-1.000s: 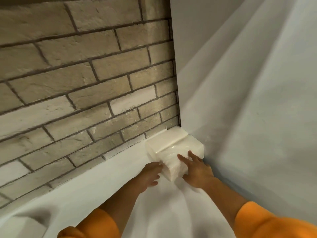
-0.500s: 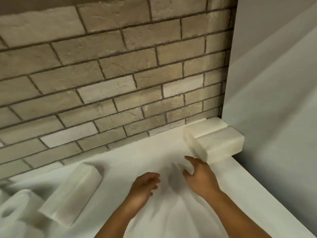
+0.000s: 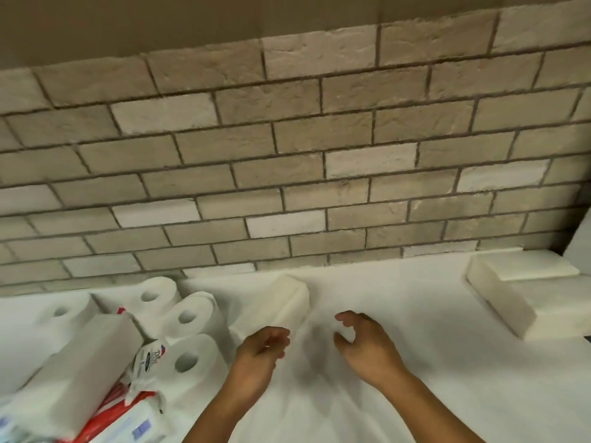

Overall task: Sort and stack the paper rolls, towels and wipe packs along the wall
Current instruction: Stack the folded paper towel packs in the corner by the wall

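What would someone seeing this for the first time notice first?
Probably the two bare hands, left hand and right hand, hovering empty over the white surface in the lower middle, with a single white pack just beyond the left one. Next, the jumbled pile of paper rolls and wrapped packs at lower left, and the two white packs set together at far right by the brick wall.

An indoor supply spot: white-covered surface (image 3: 415, 362) against a brick wall (image 3: 287, 155), heaped with paper rolls (image 3: 208, 346).
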The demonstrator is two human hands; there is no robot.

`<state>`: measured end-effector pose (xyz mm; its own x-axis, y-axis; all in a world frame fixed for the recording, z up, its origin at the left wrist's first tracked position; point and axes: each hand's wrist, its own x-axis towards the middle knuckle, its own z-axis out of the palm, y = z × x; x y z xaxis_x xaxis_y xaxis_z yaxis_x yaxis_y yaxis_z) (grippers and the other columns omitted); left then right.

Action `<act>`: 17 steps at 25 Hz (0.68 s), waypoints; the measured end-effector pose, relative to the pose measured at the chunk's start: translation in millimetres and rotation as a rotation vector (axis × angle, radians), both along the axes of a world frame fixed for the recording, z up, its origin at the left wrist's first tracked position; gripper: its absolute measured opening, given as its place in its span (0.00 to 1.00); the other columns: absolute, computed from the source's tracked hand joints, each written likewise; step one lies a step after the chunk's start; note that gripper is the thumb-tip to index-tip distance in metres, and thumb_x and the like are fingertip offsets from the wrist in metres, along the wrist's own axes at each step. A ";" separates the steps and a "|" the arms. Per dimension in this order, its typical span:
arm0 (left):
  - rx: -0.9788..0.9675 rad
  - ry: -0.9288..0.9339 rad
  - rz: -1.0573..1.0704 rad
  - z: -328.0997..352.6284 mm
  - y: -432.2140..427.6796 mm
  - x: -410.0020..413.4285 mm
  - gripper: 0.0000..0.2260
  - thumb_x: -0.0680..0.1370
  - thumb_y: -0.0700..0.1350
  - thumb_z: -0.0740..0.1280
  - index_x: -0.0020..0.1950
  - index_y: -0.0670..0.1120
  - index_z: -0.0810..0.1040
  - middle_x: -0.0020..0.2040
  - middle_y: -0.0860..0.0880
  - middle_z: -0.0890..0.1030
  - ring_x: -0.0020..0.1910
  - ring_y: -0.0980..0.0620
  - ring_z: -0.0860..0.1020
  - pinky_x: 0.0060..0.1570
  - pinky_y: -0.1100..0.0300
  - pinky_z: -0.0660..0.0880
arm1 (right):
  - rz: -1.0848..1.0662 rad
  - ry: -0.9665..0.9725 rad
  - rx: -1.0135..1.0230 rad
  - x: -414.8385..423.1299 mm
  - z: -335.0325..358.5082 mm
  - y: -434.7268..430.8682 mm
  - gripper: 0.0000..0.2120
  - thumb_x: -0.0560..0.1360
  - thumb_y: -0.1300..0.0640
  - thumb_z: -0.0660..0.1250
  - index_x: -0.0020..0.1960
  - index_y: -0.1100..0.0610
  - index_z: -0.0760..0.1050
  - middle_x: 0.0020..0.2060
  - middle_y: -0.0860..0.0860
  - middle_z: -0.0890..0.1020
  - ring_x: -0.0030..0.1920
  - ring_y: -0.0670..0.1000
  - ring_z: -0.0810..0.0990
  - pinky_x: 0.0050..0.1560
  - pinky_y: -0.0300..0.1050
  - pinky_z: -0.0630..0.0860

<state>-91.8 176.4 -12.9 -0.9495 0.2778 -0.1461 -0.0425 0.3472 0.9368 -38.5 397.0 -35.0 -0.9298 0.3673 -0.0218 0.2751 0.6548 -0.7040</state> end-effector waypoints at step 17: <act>-0.102 0.219 0.148 -6.8 -245.5 -74.5 0.11 0.78 0.39 0.70 0.41 0.55 0.84 0.36 0.53 0.84 0.37 0.54 0.82 0.38 0.57 0.81 | 0.213 -0.258 0.503 -115.8 -27.3 -189.0 0.31 0.79 0.42 0.59 0.80 0.39 0.54 0.81 0.44 0.54 0.80 0.54 0.51 0.71 0.59 0.67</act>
<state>-166.3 -69.1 -19.7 -0.9906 0.1282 0.0470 0.0998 0.4452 0.8899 -154.4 208.0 -62.4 -0.9719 0.1975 -0.1279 0.2221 0.9495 -0.2218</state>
